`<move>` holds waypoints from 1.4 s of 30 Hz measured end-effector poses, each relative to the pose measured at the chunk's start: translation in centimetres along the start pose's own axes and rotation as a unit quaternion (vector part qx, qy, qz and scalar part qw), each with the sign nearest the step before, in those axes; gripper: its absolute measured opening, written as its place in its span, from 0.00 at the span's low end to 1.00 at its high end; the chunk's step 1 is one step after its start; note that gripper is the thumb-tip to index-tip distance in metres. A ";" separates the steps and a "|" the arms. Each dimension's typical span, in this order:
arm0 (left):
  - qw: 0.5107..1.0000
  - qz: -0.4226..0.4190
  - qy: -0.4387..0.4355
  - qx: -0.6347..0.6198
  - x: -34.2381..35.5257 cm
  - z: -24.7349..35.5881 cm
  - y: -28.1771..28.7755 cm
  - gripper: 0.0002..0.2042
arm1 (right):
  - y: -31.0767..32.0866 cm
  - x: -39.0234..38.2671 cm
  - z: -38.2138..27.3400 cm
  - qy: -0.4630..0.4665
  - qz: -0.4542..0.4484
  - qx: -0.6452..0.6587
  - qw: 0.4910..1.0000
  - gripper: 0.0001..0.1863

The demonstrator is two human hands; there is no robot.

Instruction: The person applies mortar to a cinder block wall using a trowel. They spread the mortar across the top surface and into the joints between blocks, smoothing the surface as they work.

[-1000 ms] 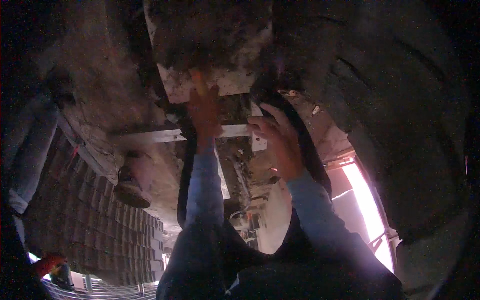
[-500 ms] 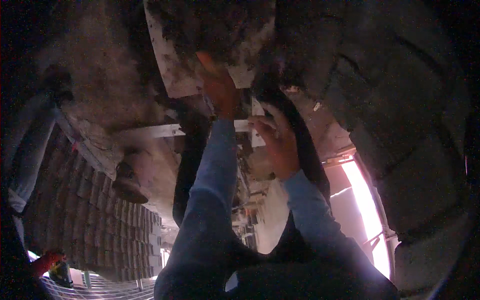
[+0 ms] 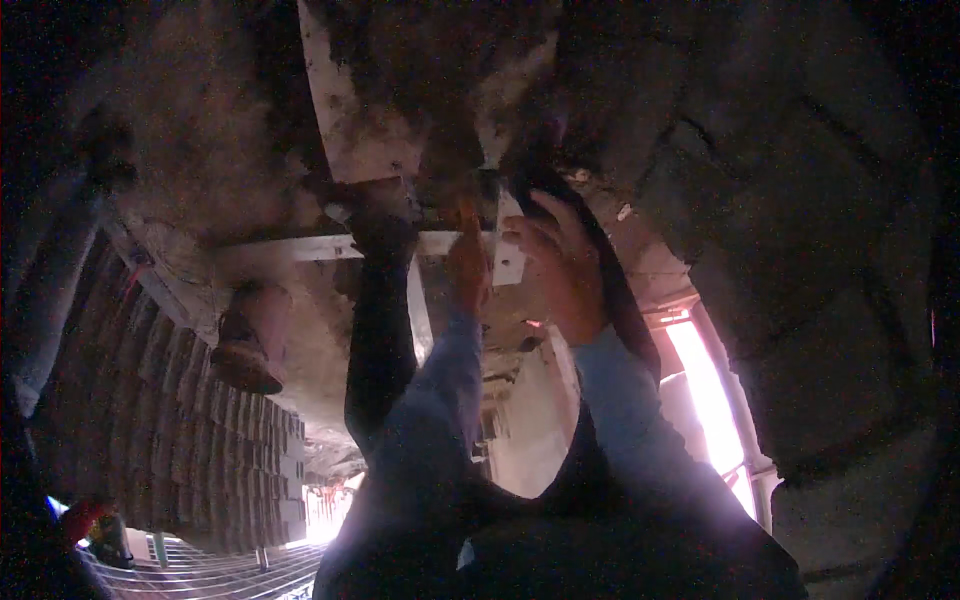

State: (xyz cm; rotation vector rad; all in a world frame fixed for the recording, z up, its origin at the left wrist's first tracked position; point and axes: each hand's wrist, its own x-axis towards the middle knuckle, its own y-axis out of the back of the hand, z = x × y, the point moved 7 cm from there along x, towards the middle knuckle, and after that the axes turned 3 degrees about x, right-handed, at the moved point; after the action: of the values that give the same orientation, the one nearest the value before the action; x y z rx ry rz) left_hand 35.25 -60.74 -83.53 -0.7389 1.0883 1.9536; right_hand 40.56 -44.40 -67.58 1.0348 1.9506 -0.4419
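My left hand (image 3: 468, 255) is held edge-on between my knees, its fingers stretched forward and somewhat blurred. It appears empty, just short of a dirt-smeared pale board (image 3: 375, 160) in front of me. My right hand (image 3: 565, 265) is close by on the right, thumb and fingers apart and half bent. Its fingertips are beside an upright white strip (image 3: 509, 255); whether they touch it I cannot tell. A long white bar (image 3: 290, 249) runs crosswise behind my left hand and past my left leg.
Rows of stacked grey tile-like or brick-like pieces (image 3: 150, 400) stand at the left. A round, dusty, pot-like object (image 3: 250, 340) sits nearer. Metal bars (image 3: 220, 578) are at the lower left. Dark, rough surfaces (image 3: 820, 220) fill the right, beside a bright opening (image 3: 712, 400).
My left hand has come back off the pale board toward me and turned edge-on. My right hand has stayed nearly in place, its fingers slightly raised.
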 end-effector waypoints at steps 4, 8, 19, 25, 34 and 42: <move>0.999 0.014 0.032 -0.038 -6.5 0.2 2.4 0.20 | 0.5 0.7 -0.2 -0.047 -0.007 0.022 0.999 0.28; 0.997 0.044 -0.036 -0.050 0.6 2.8 2.2 0.20 | 2.2 1.4 -1.6 -0.105 0.022 0.150 0.983 0.27; 0.999 0.014 -0.041 -0.001 20.5 8.2 -0.4 0.20 | 1.7 0.8 -3.5 -0.066 -0.026 0.091 0.993 0.28; 1.000 0.002 -0.011 -0.012 11.9 10.4 5.4 0.20 | 2.6 2.3 -3.2 -0.045 0.032 0.167 0.984 0.29; 0.937 -0.089 -0.237 0.239 -11.5 22.3 20.6 0.21 | 0.6 -0.6 -7.0 -0.007 0.020 0.460 0.888 0.24; 0.974 -0.096 -0.197 0.050 -27.0 44.0 36.0 0.17 | -5.8 -9.6 -30.1 0.031 -0.100 0.673 0.732 0.27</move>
State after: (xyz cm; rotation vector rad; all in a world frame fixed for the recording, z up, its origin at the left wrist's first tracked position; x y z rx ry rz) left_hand 14.55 -43.70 -26.62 -0.3641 0.8322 1.7672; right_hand 22.84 -33.51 -43.15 1.6407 1.6027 -2.1647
